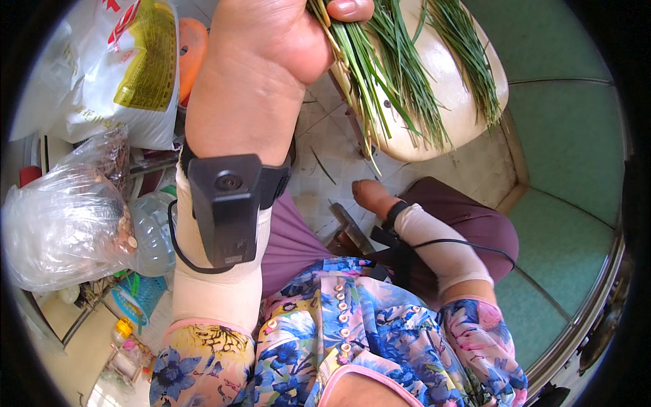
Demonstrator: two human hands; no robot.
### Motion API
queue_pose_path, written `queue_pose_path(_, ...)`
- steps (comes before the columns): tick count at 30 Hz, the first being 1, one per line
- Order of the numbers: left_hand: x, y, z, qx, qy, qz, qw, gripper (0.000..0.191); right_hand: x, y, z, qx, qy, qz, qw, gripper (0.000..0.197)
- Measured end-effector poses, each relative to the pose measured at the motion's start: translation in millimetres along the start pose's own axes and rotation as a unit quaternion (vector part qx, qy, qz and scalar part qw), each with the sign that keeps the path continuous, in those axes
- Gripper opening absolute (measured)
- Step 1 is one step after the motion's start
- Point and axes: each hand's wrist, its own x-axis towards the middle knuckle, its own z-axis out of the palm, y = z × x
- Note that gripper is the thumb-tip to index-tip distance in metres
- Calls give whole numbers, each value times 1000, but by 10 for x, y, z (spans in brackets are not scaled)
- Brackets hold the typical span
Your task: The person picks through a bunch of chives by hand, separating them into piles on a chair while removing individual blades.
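My left hand is at the top edge, its thumb closed over long green leaves that look like garlic chives; their pale stems show beside the palm and its other fingers are hidden. Two more bunches, one in the middle and one at the right, lie on a cream stool-like seat. My right hand hangs low over the tiled floor, below the seat's near edge, small and partly shadowed. Its fingers look curled, but whether they hold something cannot be told. Both forearms wear pale sleeves and black straps.
At the left are a printed white plastic bag, a clear bag, a clear plastic container and a blue basket. A loose leaf lies on the floor. Green panels stand at the right. A black cable crosses my right forearm.
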Motion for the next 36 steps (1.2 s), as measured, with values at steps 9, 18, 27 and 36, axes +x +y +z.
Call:
queue_pose_path(9,52,-27,95,-29,97,3,995,15,590,-88,482,181,149,161,959,13)
queue_pose_path(18,145,42,-122,1,76,-36,996,25,1000,-102,1238,69,178,149,970,21)
queue_pose_path(27,191,-67,-138,46,80,-45,995,27,1211,-149,1420,88,129,199,968,27)
queue_pose_path(36,198,-43,-144,52,57,-61,995,29,1169,-171,1254,114,102,177,972,33)
